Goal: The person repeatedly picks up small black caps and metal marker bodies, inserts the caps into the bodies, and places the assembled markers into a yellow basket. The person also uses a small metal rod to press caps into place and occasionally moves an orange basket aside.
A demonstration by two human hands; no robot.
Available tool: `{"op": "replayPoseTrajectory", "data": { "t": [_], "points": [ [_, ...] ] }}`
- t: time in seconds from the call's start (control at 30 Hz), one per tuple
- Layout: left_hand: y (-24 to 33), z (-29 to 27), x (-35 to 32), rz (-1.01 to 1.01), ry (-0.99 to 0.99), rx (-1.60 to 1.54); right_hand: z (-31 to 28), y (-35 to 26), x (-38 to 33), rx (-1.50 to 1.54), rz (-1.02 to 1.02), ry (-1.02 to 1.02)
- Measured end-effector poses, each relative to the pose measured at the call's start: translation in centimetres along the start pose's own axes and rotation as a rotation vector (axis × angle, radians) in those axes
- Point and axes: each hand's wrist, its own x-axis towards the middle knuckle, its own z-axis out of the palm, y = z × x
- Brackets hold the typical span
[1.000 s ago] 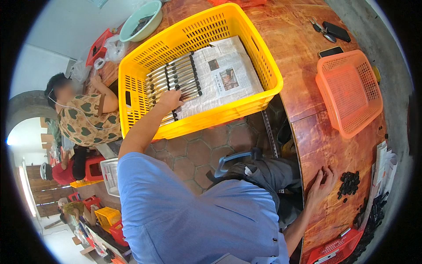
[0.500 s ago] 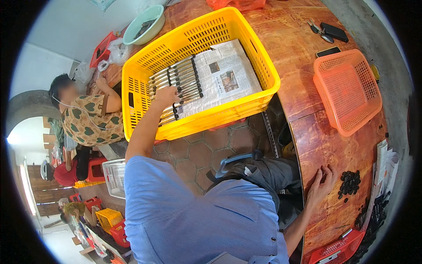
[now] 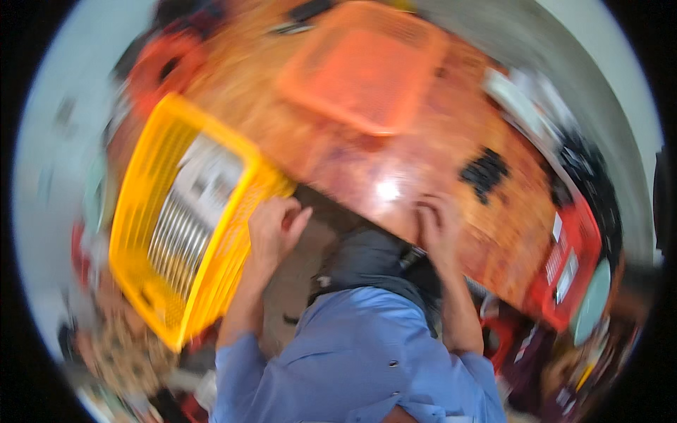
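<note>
My left hand (image 3: 273,227) hangs beside the near wall of the yellow crate (image 3: 224,271), thumb apart from loosely curled fingers and nothing visible in it. Inside the crate, a row of slim silvery rods (image 3: 178,243) lies next to a sheet of newspaper (image 3: 215,168). My right hand (image 3: 438,222) rests at the edge of the wooden table (image 3: 338,166), its fingers bent but apart, with no object visible in them. A pile of small black pieces (image 3: 484,173) lies on the table just beyond that hand. Motion blur softens the whole view.
An orange perforated basket (image 3: 356,67) sits at the far side of the table. To the right are a red basket (image 3: 564,271) and black pieces heaped outside the table's rim (image 3: 594,187). Another person in a patterned top (image 3: 130,345) is at the lower left.
My view has swung to the right. My left hand has left the rods in the crate and come back outside its wall. My right hand stays by the table edge near the black pieces.
</note>
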Motion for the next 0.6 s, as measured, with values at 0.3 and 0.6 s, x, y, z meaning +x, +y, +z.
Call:
{"op": "replayPoseTrajectory", "data": {
  "t": [0.3,0.6],
  "points": [
    [14.3,15.2,3.5,0.198,-0.407,-0.564,-10.5,1.6,-4.6,-0.089,0.101,0.364],
    [14.8,16.4,2.0,0.181,-0.450,-0.528,-27.3,6.6,-9.2,-0.588,0.477,0.734]
  ]
}}
